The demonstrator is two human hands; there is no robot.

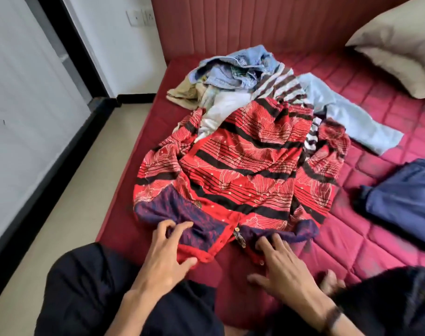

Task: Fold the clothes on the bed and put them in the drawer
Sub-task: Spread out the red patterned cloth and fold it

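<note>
Pressing near edge of red-and-black patterned garment with purple yoke [240, 170], spread on quilted maroon mattress [376, 238]: left hand [166, 258] fingers curled, thumb pinching red collar; right hand [283, 267] fingers spread, fingertips on fabric.

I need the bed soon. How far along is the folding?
Done, it seems: one navy garment lies folded at the right. In hand: the red dress is spread flat, with the left hand and right hand on its purple hem, fingers bent but with no firm grip seen. Left: the pile of jeans and shirts beyond it. No drawer is in view.
</note>
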